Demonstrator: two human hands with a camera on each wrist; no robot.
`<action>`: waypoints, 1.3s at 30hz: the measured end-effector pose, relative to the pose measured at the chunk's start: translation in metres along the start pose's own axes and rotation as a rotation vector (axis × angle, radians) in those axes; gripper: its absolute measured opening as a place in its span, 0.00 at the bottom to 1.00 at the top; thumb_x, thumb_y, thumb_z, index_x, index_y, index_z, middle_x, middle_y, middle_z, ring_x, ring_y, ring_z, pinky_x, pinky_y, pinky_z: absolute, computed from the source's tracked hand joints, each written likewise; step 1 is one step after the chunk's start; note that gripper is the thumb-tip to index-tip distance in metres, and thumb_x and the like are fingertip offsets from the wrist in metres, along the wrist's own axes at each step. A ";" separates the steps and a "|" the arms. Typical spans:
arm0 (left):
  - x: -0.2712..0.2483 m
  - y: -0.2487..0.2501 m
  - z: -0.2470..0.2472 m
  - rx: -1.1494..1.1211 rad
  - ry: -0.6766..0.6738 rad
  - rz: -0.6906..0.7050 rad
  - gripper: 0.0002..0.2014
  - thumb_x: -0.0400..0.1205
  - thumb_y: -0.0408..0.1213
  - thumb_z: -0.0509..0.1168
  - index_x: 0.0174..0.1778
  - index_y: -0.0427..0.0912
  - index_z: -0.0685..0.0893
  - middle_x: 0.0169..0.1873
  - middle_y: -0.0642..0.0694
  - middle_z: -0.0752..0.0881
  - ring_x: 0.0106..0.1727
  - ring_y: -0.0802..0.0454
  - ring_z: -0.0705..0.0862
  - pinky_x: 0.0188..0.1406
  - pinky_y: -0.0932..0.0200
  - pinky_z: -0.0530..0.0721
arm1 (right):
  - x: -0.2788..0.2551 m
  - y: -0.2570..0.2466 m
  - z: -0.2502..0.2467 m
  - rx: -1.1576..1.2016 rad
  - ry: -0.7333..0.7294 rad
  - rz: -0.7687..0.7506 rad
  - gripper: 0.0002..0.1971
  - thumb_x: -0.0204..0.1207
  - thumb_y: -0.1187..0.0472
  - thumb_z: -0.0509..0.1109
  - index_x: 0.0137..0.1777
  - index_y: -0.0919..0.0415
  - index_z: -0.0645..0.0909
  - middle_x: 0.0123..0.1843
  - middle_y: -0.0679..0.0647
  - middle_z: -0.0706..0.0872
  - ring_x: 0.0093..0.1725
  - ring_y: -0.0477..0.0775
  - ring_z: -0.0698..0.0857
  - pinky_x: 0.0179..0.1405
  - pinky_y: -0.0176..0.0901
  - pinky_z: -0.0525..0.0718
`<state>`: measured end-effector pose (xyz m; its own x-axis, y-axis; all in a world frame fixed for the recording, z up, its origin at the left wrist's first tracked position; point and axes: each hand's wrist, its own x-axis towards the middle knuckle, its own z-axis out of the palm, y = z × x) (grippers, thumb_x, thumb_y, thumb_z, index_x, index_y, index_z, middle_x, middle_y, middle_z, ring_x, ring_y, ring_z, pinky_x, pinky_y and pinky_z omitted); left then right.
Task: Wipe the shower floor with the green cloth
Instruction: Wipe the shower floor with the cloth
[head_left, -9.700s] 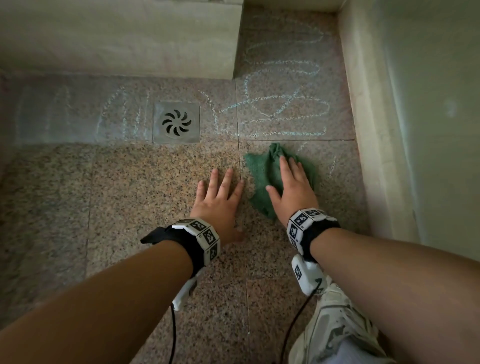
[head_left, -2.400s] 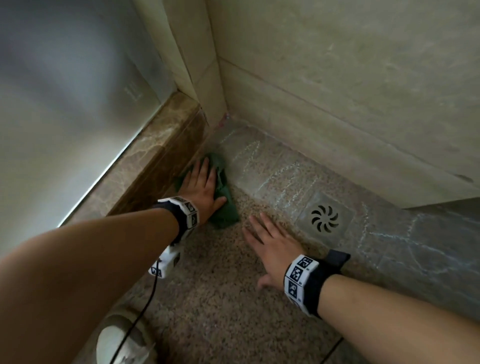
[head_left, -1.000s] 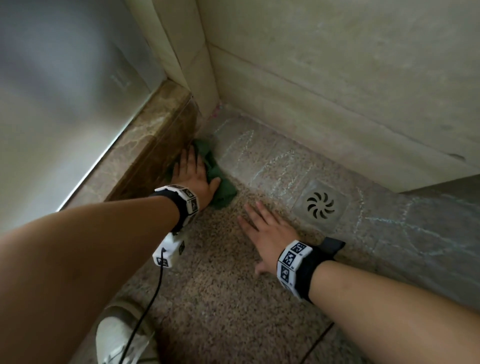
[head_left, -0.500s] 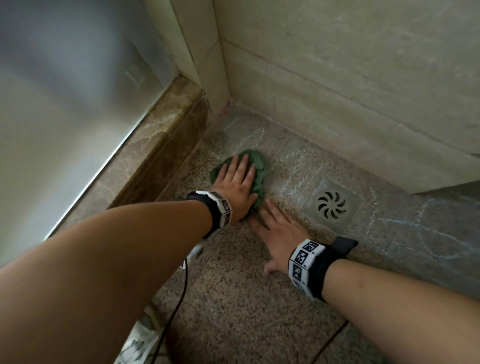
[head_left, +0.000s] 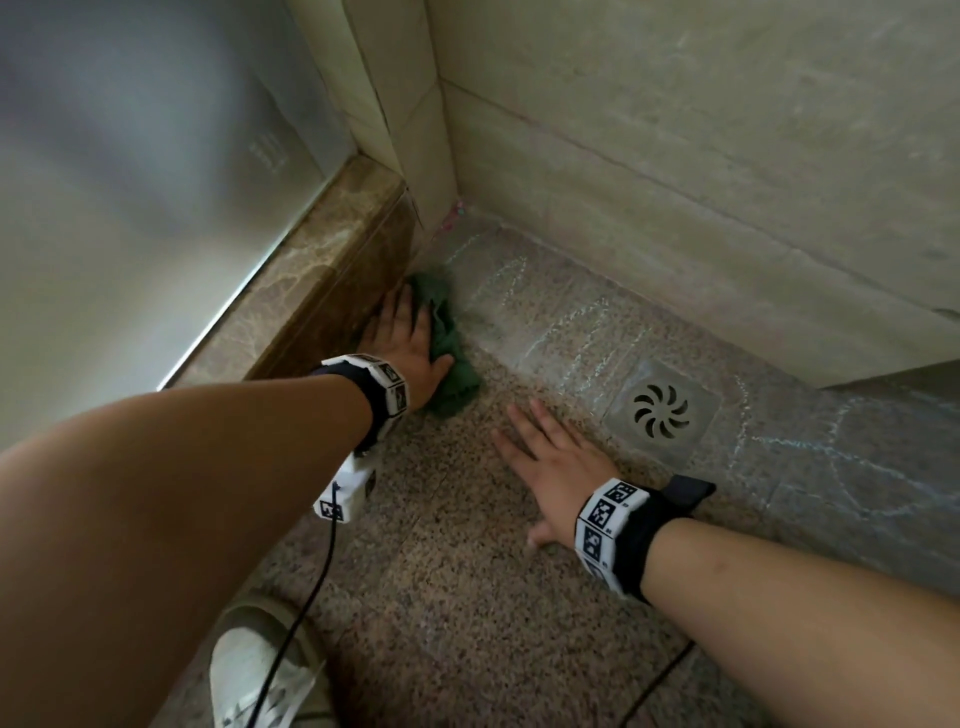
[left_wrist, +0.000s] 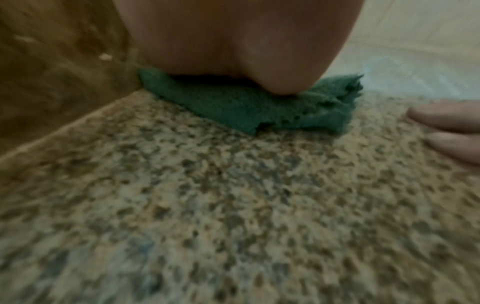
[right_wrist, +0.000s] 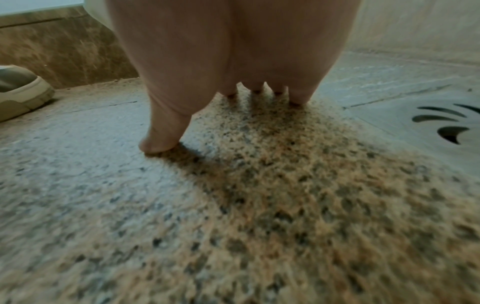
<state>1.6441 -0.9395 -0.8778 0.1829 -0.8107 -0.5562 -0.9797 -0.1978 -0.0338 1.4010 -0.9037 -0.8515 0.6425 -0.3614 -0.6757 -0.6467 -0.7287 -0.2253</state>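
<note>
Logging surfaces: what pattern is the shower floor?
Speckled brown-and-tan granite shower floor; clearest in the right wrist view.

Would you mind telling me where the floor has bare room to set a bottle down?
Bare floor lies between the right hand and the shoe, and along the wall beyond the drain. It is crowded by the brown curb, where the left hand presses the green cloth.

Home shower stall: granite floor (head_left: 457, 613), drain (head_left: 661, 415), tiled wall (head_left: 701, 156).
</note>
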 end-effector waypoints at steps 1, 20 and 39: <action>-0.001 0.006 0.000 -0.010 -0.003 -0.002 0.40 0.88 0.60 0.50 0.87 0.41 0.41 0.84 0.37 0.30 0.85 0.38 0.30 0.85 0.39 0.43 | 0.001 0.000 0.000 -0.001 -0.003 0.001 0.64 0.67 0.34 0.77 0.85 0.49 0.28 0.74 0.49 0.14 0.82 0.60 0.23 0.82 0.56 0.35; -0.023 0.064 0.000 0.113 -0.096 0.335 0.30 0.91 0.52 0.47 0.88 0.55 0.44 0.83 0.41 0.26 0.84 0.39 0.27 0.85 0.39 0.37 | -0.007 -0.002 -0.001 -0.023 0.033 0.023 0.60 0.69 0.35 0.76 0.87 0.48 0.35 0.86 0.54 0.28 0.84 0.59 0.28 0.83 0.55 0.40; 0.038 0.019 -0.016 -0.009 0.074 0.127 0.35 0.89 0.59 0.47 0.88 0.43 0.50 0.85 0.37 0.32 0.85 0.35 0.33 0.83 0.38 0.39 | 0.002 0.002 0.004 0.057 0.027 0.000 0.65 0.67 0.36 0.78 0.85 0.46 0.28 0.84 0.51 0.22 0.83 0.60 0.25 0.82 0.55 0.35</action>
<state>1.6332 -0.9828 -0.8858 0.0635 -0.8678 -0.4928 -0.9946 -0.0959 0.0406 1.3991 -0.9034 -0.8562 0.6529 -0.3772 -0.6568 -0.6684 -0.6949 -0.2654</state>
